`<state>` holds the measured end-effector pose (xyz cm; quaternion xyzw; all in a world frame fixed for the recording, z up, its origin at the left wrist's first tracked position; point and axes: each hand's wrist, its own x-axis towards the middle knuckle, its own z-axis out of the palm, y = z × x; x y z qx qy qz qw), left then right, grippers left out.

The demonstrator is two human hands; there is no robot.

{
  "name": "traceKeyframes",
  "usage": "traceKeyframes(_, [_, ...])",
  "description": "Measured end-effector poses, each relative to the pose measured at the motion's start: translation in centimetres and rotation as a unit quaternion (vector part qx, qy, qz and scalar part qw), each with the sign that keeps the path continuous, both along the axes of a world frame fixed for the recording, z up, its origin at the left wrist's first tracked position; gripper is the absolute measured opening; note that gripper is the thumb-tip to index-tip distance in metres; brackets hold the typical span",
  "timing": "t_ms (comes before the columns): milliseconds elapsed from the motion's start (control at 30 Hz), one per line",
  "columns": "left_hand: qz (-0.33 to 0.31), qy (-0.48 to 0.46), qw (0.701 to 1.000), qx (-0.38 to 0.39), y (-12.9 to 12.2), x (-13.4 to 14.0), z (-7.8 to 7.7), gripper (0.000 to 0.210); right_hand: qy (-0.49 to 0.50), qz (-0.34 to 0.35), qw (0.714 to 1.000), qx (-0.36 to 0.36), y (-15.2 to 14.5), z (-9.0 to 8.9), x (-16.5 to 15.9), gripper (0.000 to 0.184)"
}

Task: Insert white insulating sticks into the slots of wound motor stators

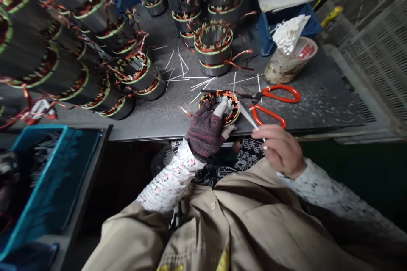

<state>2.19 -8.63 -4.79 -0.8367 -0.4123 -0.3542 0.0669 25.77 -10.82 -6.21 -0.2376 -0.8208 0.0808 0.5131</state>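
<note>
presently | wound ring (pixel 235 116) on bench (pixel 159 118), near front edge | left hand (pixel 206 130): gloved fingers closed on its near rim | right hand (pixel 282 149): fingers pinched on white tube (pixel 249 117), end by the rim | windings (pixel 207 96) in place; tube work judged unfinished, extent left cannot be told

The left hand (pixel 206 131) hides part of the ring (pixel 235 113); the right hand (pixel 282 149) and its stick (pixel 248 115) are blurred. The frame's left edge cuts off the bin (pixel 70 173). The label (pixel 307 50) is unreadable.
</note>
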Motion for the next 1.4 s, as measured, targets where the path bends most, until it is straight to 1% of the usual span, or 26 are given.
traceKeyframes(67, [0.0,-0.005,1.0,0.0,0.0,0.1,0.1,0.07,-0.014,0.015,1.0,-0.01,-0.8,-0.8,0.2,0.011])
traceKeyframes(200, [-0.005,-0.007,1.0,0.009,0.1,0.3,0.1,0.068,-0.041,-0.012,0.998,-0.04,-0.8,-1.1,0.3,0.015])
traceKeyframes(267, [0.001,-0.009,1.0,0.015,0.1,0.4,-0.1,0.066,-0.025,-0.028,0.997,-0.066,-0.1,-0.9,-0.5,0.016])
traceKeyframes(333, [0.013,-0.027,0.999,0.012,0.0,0.6,-0.4,0.067,0.01,-0.038,0.993,-0.114,0.9,-0.8,-1.8,0.018])
traceKeyframes(400, [0.014,-0.08,0.996,-0.024,-0.1,0.8,-0.6,0.067,0.061,-0.043,0.984,-0.162,1.9,-0.7,-3.2,0.019])
traceKeyframes(433, [0.008,-0.115,0.992,-0.052,-0.1,0.9,-0.8,0.064,0.085,-0.047,0.978,-0.183,2.3,-0.6,-3.8,0.02])
traceKeyframes(500, [-0.014,-0.17,0.981,-0.097,0.0,0.9,-0.9,0.05,0.108,-0.057,0.968,-0.219,2.7,-0.4,-4.5,0.021])
traceKeyframes(567, [-0.031,-0.19,0.976,-0.1,0.1,0.9,-0.8,0.031,0.101,-0.059,0.962,-0.246,2.6,-0.1,-4.5,0.022])
traceKeyframes(633, [-0.041,-0.19,0.977,-0.084,0.2,0.8,-0.7,0.017,0.083,-0.05,0.962,-0.254,2.3,0.3,-4.3,0.024])
traceKeyframes(667, [-0.042,-0.19,0.978,-0.078,0.2,0.8,-0.7,0.015,0.075,-0.045,0.964,-0.249,2.1,0.5,-4.1,0.025])
traceKeyframes(767, [-0.035,-0.186,0.979,-0.068,0.3,0.8,-0.7,0.016,0.039,-0.05,0.974,-0.217,2.0,0.9,-4.0,0.024])
traceKeyframes(867, [-0.048,-0.17,0.983,-0.056,0.3,0.7,-0.6,0.019,-0.001,-0.094,0.977,-0.191,2.6,0.8,-4.5,0.024])
traceKeyframes(967, [-0.065,-0.15,0.985,-0.059,0.3,0.3,-0.4,0.021,-0.005,-0.136,0.971,-0.199,3.3,0.6,-5.0,0.022])
traceKeyframes(1067, [-0.071,-0.121,0.989,-0.05,0.4,0.1,-0.1,0.02,-0.022,-0.145,0.964,-0.223,3.1,1.2,-5.2,0.02])
traceKeyframes(1133, [-0.075,-0.106,0.991,-0.045,0.4,0.1,0.1,0.021,-0.062,-0.128,0.96,-0.241,2.6,2.2,-5.0,0.023])
traceKeyframes(1200, [-0.076,-0.104,0.99,-0.05,0.4,0.3,0.2,0.021,-0.069,-0.074,0.96,-0.262,1.9,3.6,-4.4,0.028])
traceKeyframes(1300, [-0.056,-0.119,0.99,-0.054,0.2,0.6,0.2,0.02,0.01,0.013,0.953,-0.302,1.2,5.4,-3.0,0.029])
traceKeyframes(1367, [-0.034,-0.129,0.99,-0.048,0.1,0.5,0.1,0.021,0.061,0.064,0.935,-0.343,1.0,5.7,-2.3,0.026])
traceKeyframes(1400, [-0.027,-0.125,0.991,-0.043,0.1,0.4,0.1,0.02,0.081,0.098,0.918,-0.375,1.0,5.4,-2.1,0.026])
